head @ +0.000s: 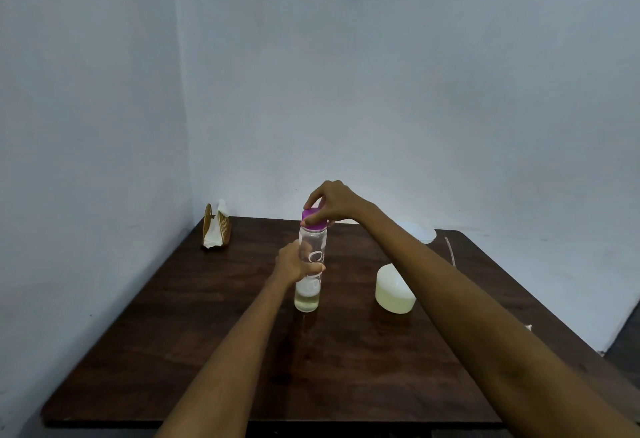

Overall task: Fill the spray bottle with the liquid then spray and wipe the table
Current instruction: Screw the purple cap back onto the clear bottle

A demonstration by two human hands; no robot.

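A clear bottle (313, 243) with a purple cap (313, 219) stands upright in the middle of the dark wooden table (207, 351). A little pale yellowish liquid fills its bottom. My left hand (294, 262) grips the bottle's body around the middle. My right hand (332, 203) reaches over from the right and pinches the purple cap from above. A squat pale white container (393, 290) stands on the table to the right of the bottle, partly behind my right forearm.
A wooden napkin holder (216, 228) with white tissue stands at the far left corner by the wall. A white object (420, 231) lies at the far right edge, with a thin tube (450, 250) beside it. Walls close the left and back sides.
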